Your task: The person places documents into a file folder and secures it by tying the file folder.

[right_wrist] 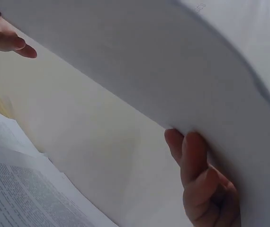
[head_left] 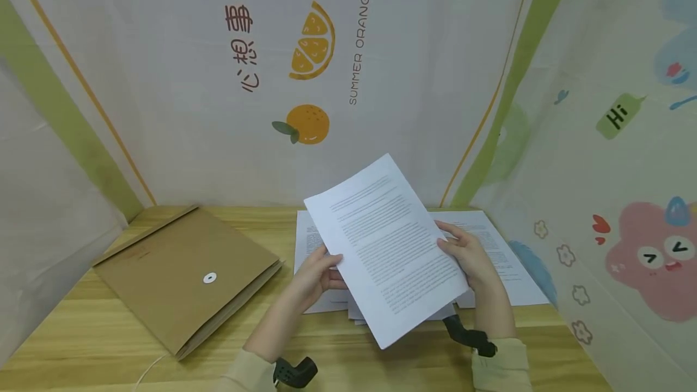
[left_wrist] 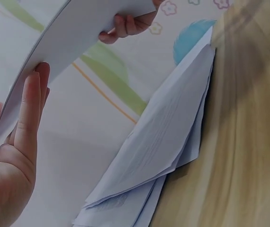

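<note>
My left hand (head_left: 318, 277) and right hand (head_left: 465, 253) hold up printed sheets of paper (head_left: 389, 253) by opposite side edges. The sheets tilt, with the text side toward the head camera. In the left wrist view, the left hand's thumb is on one face of the sheets and its fingers (left_wrist: 27, 111) lie behind. From the right wrist view, the right hand's fingers (right_wrist: 194, 156) press the blank back, and the sheets (right_wrist: 125, 56) bow in a curve. Below them, more printed papers (head_left: 492, 253) lie on the table, partly hidden.
A brown paper document folder (head_left: 163, 277) with a white round button (head_left: 209, 278) lies on the left of the wooden table (head_left: 71, 343). A thin white string (head_left: 148, 372) trails near its front corner. Printed cloth walls (head_left: 179, 138) stand behind and at both sides.
</note>
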The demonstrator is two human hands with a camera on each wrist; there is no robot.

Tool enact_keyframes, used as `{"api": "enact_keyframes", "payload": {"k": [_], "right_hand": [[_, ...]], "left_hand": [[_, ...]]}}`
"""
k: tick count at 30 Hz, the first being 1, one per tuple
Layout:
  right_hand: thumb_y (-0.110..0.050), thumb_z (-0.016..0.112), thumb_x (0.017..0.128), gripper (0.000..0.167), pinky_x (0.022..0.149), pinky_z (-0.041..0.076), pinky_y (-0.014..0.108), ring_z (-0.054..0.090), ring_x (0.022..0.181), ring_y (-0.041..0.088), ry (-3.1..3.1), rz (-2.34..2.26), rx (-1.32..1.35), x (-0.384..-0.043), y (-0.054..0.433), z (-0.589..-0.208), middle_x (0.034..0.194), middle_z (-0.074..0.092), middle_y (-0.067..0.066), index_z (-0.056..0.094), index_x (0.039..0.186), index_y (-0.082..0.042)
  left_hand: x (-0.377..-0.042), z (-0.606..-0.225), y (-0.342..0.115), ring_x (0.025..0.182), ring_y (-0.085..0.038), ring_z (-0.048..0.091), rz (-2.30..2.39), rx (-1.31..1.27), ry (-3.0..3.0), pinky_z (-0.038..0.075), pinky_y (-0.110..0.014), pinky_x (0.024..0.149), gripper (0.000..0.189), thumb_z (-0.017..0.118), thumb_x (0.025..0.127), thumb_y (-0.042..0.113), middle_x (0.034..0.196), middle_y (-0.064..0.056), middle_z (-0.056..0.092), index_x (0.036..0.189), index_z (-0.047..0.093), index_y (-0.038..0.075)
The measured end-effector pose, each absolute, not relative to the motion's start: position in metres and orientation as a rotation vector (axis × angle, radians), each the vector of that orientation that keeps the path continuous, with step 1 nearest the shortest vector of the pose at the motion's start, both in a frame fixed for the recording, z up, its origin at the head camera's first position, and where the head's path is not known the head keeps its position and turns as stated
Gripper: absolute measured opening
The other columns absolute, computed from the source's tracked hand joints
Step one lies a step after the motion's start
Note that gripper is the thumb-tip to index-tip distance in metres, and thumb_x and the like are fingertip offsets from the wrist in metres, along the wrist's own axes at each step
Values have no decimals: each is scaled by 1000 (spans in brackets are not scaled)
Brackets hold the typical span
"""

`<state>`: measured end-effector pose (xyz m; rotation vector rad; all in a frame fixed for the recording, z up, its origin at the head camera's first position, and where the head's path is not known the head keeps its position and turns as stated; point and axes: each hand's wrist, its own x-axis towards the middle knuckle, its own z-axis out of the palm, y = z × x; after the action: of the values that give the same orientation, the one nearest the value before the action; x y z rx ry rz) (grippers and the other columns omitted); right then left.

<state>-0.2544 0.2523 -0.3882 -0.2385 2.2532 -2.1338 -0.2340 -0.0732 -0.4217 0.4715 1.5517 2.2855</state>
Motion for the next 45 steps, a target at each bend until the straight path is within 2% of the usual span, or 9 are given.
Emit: {"api": "enact_keyframes", "payload": {"k": [8,13,19,25,30,37,45], "right_hand": [[-10,60,94,53,63,56,28,69,75,21,2223,-2111,-232,-254,233,-384,99,68,10,41,142,1],[-11,61,93,49,66,55,27,67,78,19,2259,-2046,-148,-257,225,-384,99,69,9,47,138,1],[-9,61,92,50,62,54,26,67,71,15,2249,-2029,-136,-254,220,-383,89,70,5,45,136,8],[-7,62,92,43,55,51,20,63,62,12,2019,-2259,2,-250,204,-386,78,68,2,47,128,12],[-9,60,93,37,57,52,21,64,65,14,1939,-2312,6,-246,184,-393,83,68,6,50,122,11],[-9,52,97,38,68,57,32,70,84,25,2112,-2112,-238,-234,169,-402,107,67,19,46,130,10],[-10,54,97,39,65,57,32,70,82,26,2152,-2057,-301,-225,174,-406,104,67,21,46,127,14]], "left_hand": [[-232,-421,-88,93,-26,68,2300,397,1628,56,-41,76,38,42,99,7,112,-16,66,134,40,-7],[-230,-422,-101,95,-26,68,2326,356,1677,56,-40,77,38,39,99,3,116,-18,64,135,37,-9],[-225,-420,-115,97,-25,67,2431,242,1702,55,-40,80,37,38,100,3,120,-21,61,134,36,-11],[-221,-416,-118,96,-25,67,2583,82,1645,54,-39,81,36,37,100,1,122,-22,59,134,36,-9],[-218,-416,-115,96,-26,67,2692,32,1555,53,-39,81,35,36,101,2,120,-20,61,135,36,-7],[-215,-416,-114,93,-25,68,2684,34,1575,55,-38,79,34,38,101,2,116,-19,63,134,37,-7],[-210,-410,-138,86,-23,70,2673,24,1668,57,-39,75,35,34,103,6,102,-10,70,135,35,-8]]}}
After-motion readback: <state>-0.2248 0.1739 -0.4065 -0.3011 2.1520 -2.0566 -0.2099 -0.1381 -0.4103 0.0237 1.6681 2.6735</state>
